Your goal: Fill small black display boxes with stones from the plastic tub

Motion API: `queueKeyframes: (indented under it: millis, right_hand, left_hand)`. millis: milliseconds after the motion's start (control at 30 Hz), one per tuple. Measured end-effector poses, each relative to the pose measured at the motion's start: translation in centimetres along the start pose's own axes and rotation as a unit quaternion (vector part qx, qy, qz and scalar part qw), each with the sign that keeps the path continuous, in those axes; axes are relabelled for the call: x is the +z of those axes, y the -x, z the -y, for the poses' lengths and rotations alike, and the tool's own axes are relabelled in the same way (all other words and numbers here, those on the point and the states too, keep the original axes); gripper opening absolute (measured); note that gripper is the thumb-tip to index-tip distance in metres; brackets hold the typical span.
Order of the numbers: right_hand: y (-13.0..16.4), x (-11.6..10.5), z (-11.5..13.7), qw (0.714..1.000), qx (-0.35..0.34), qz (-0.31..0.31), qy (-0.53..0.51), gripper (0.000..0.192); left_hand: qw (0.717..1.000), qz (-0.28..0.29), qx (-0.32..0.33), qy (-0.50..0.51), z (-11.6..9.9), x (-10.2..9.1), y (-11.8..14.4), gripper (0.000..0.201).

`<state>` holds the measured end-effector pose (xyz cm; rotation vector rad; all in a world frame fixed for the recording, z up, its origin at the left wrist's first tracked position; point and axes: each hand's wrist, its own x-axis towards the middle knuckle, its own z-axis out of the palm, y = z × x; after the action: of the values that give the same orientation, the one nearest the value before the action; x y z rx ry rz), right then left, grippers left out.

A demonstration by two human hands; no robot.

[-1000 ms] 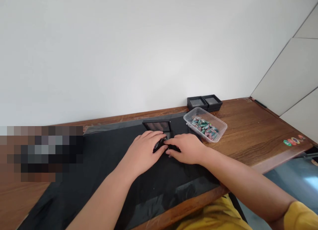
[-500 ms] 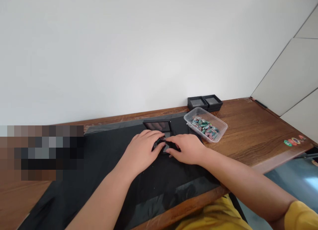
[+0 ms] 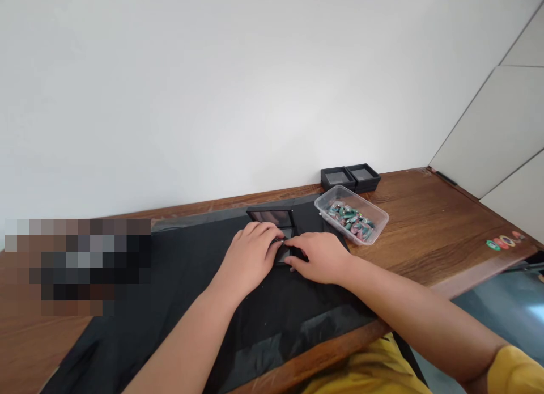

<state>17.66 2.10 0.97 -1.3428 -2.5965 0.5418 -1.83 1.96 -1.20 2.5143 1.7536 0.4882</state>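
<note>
A small black hinged case (image 3: 288, 233) lies on the black cloth, its framed lid (image 3: 274, 217) raised at the back. My left hand (image 3: 254, 252) covers the left side of the case, with thumb and fingers pinched together over its inside. The fingertips of my right hand (image 3: 318, 257) meet them from the right, the index finger reaching to the pinch and the thumb low by the case's near right side. A tiny shiny bit (image 3: 280, 242) shows between the fingertips, too small to name. Most of the case's lower half is hidden by my hands.
A clear plastic tub (image 3: 377, 224) of small wrapped green and pink pieces stands right of the case. Behind it are stacked black square trays (image 3: 363, 174). Round stickers (image 3: 501, 242) mark the table's right end. A blurred patch covers the left. A white wall rises behind.
A dark glossy thing that showed under my left fingers is now mostly out of sight. My left fingers have drawn in slightly to the right; the case stays in place.
</note>
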Motion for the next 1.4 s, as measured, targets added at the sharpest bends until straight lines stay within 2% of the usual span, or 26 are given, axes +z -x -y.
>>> queueKeyframes:
  millis: [400,900,1167,1400]
  right_hand:
    - [0.3,-0.06,0.52,1.0,0.009,0.008,0.028,0.04]
    - [0.39,-0.26,0.74,0.999,0.009,0.02,0.039,0.044]
    - [0.47,-0.27,0.63,0.999,0.002,0.022,0.032,0.043]
    - [0.39,-0.15,0.33,1.0,-0.005,0.006,0.024,0.04]
  left_hand:
    - [1.0,0.008,-0.003,0.016,0.22,-0.25,-0.1,0.027]
    - [1.0,-0.002,-0.013,-0.029,0.31,-0.45,-0.27,0.039]
    - [1.0,0.005,-0.02,-0.015,-0.31,-0.38,-0.67,0.037]
    - [1.0,0.002,-0.014,0.008,0.03,-0.35,-0.44,0.038]
